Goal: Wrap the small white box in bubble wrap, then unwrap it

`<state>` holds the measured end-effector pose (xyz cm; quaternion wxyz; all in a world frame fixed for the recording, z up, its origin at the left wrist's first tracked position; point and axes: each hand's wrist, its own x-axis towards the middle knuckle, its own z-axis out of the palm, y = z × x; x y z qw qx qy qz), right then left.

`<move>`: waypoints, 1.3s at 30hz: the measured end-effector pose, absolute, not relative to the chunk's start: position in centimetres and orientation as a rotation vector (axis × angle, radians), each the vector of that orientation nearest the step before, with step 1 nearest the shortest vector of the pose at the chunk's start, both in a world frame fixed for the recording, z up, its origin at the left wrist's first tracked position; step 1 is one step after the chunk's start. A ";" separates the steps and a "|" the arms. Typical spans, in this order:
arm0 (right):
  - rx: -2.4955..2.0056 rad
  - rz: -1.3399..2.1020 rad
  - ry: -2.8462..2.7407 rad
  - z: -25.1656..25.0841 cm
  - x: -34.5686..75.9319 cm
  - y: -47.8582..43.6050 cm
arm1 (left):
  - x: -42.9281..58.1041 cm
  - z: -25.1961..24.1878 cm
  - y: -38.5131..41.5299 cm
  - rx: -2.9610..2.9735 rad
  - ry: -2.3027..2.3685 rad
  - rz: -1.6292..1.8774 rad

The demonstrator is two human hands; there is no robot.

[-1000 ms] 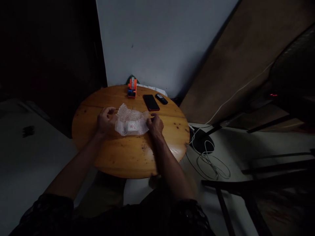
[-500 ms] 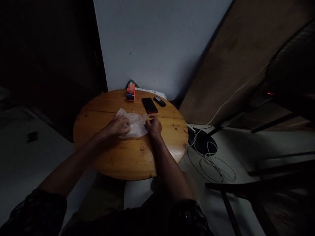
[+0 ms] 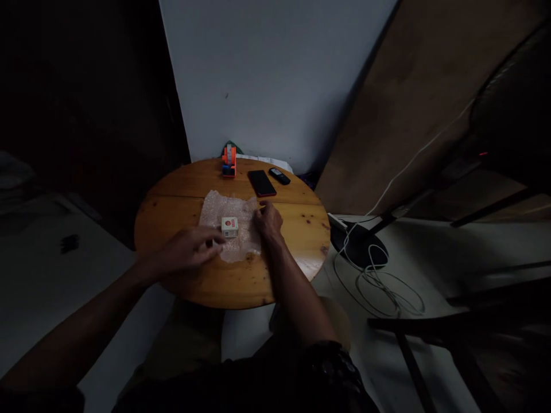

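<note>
A sheet of clear bubble wrap [image 3: 215, 203] lies spread on the round wooden table [image 3: 297, 252]. On its middle sits a small pale box [image 3: 229, 227] with red print. My left hand [image 3: 196, 248] is at the lower left of the wrap, close to the box, its fingers stretched out and the thumb apart. Nothing shows between them. My right hand [image 3: 270, 221] rests at the right edge of the wrap with curled fingers, pinching that edge. Its fingertips are partly hidden.
An orange tape dispenser [image 3: 229, 160], a black smartphone [image 3: 262, 183] and a small keypad phone [image 3: 279, 176] are at the table's far side. A wall [image 3: 275, 86] rises behind. White cable [image 3: 379, 281] lies coiled on the floor at right, near a dark round base [image 3: 365, 249].
The bubble wrap was folded over and now lies opened out, with the small box showing on it. My left hand has moved toward me and left. My right hand stays at the edge.
</note>
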<state>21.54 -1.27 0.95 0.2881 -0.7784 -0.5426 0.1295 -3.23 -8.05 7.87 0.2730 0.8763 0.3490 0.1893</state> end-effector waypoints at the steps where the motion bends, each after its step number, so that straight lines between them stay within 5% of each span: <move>1: -2.084 0.342 -1.452 1.0 21.5 -1.3 | -2.9 8.1 -6.9 2.370 1.013 0.564; 11: -2.018 0.288 -1.446 0.4 21.7 -0.9 | -4.1 3.9 -2.5 2.530 1.330 -0.112; 19: -1.763 0.281 -1.417 0.6 21.4 -0.8 | -3.7 3.5 -3.1 2.528 1.326 0.077; 26: -1.020 0.875 -1.838 0.4 20.6 -1.9 | -0.9 0.6 -3.2 2.360 1.336 0.419; 31: -1.213 0.837 -1.958 -0.1 20.9 -2.2 | -0.2 -2.0 -4.1 2.374 1.562 0.410; 39: -1.970 0.206 -1.362 2.5 26.2 -2.6 | -0.4 -2.1 -4.2 2.509 1.570 0.321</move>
